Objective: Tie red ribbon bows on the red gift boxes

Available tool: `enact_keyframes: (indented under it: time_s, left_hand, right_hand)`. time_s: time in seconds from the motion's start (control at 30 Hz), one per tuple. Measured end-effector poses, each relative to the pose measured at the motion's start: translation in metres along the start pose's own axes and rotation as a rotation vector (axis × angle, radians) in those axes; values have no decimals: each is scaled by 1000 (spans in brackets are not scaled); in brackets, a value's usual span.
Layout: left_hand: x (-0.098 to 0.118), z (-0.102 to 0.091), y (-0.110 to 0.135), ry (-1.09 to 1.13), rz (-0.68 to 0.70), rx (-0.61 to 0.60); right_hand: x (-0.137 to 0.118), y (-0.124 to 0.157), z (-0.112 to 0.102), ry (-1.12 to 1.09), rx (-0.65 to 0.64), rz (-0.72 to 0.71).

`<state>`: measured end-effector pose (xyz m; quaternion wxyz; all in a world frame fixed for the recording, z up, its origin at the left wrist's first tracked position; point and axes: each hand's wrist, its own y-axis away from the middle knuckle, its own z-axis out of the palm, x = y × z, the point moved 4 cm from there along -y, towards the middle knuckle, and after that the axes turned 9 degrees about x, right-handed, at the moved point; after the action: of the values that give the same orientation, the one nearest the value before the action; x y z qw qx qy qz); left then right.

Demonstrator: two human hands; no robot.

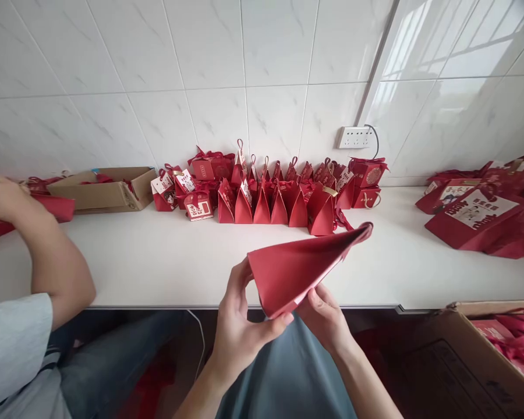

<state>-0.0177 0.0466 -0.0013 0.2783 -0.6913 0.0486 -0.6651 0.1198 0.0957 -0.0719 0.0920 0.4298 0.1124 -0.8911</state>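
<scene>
A red folded-paper gift box is held up in front of me, tilted, with its narrow top pointing to the upper right. My left hand grips its lower left end, fingers behind and thumb along the bottom edge. My right hand holds the lower right side, with the thumb pressed on the near face. The box is above the front edge of the white table. Fingers behind the box are partly hidden.
Several finished red boxes stand along the tiled wall. A cardboard tray stands left; larger red bags lie right. A carton of red items sits low right. A co-worker's arm reaches in at left.
</scene>
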Motion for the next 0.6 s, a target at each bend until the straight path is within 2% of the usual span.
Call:
enact_keyframes:
  time_s: [0.23,0.4,0.5,0.6]
  left_hand:
    - [1,2,5,-81,67,-78]
    - [3,2,7,-159,181,-14]
    - [5,2,7,-172,208,27]
    - [6,3,9,-173,192,1]
  right_hand:
    - [4,1,-5,-22,48,16]
    - [10,-1,-8,-8,122,14]
    - [11,-1,-7,113,159,-64]
    - [9,-1,-3,250,151,-139]
